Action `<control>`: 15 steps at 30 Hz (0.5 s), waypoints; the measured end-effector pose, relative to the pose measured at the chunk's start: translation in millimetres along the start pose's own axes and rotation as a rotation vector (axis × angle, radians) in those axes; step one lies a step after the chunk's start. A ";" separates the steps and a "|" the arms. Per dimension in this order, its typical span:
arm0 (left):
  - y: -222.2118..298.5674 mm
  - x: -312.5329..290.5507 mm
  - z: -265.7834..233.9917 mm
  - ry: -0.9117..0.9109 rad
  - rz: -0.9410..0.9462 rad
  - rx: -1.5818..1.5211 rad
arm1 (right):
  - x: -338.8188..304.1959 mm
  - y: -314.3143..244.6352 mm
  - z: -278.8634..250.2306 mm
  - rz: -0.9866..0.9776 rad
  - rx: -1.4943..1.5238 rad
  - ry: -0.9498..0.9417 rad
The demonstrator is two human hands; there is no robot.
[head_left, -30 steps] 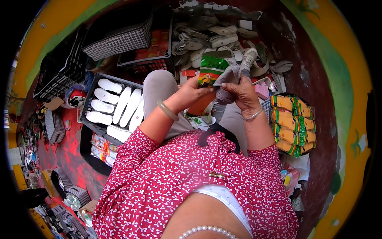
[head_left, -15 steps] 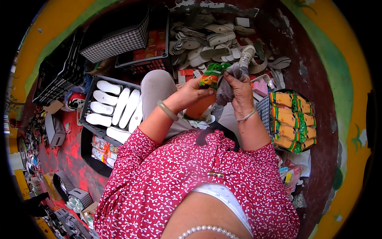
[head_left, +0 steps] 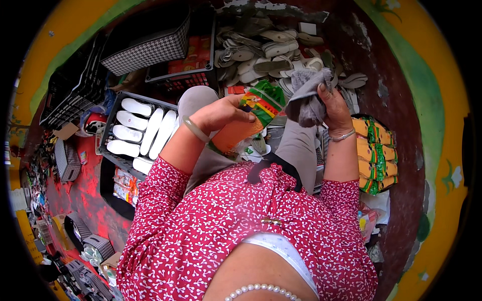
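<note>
My left hand [head_left: 221, 113] grips an orange and green card packet [head_left: 251, 120] held over my lap. My right hand [head_left: 332, 103] is raised a little to the right and holds a grey fuzzy insole [head_left: 309, 95], its fingers curled around the edge. The packet and the insole are apart, a small gap between them. Both wrists wear thin bangles. My red patterned top fills the lower middle of the view.
A black crate [head_left: 113, 150] with white insoles [head_left: 135, 128] sits left of my knee. A heap of loose insoles [head_left: 271, 50] lies ahead. Stacked orange and green packets [head_left: 376, 155] stand at the right. Checked baskets [head_left: 145, 47] and black crates are at the upper left.
My hands were together over the packet and insole. They have drawn apart: the left keeps the packet, the right has lifted the grey insole up and to the right.
</note>
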State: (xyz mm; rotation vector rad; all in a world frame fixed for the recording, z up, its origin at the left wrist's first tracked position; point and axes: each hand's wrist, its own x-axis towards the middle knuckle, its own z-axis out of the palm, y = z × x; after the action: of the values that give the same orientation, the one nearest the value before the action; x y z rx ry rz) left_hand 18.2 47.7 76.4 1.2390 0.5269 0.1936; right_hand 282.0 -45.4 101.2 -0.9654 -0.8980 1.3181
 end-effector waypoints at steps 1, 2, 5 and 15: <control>3.5 0.7 0.5 -0.010 -0.019 0.074 | -2.2 -6.3 5.8 0.022 -0.086 -0.065; 8.2 1.3 2.0 -0.021 -0.038 0.149 | -3.4 -9.2 10.7 0.043 -0.171 -0.130; 12.1 5.4 6.6 -0.065 -0.062 0.329 | 8.6 -2.2 32.5 0.105 -0.334 -0.333; 10.3 7.2 16.3 -0.072 -0.025 0.599 | 4.1 46.7 48.3 -0.443 -0.714 0.055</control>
State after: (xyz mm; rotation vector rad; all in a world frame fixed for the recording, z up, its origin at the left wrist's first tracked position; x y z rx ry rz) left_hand 33.7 40.2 87.7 1.8124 0.5566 -0.0373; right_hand 220.6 -38.1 74.7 -1.2351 -1.4858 0.5834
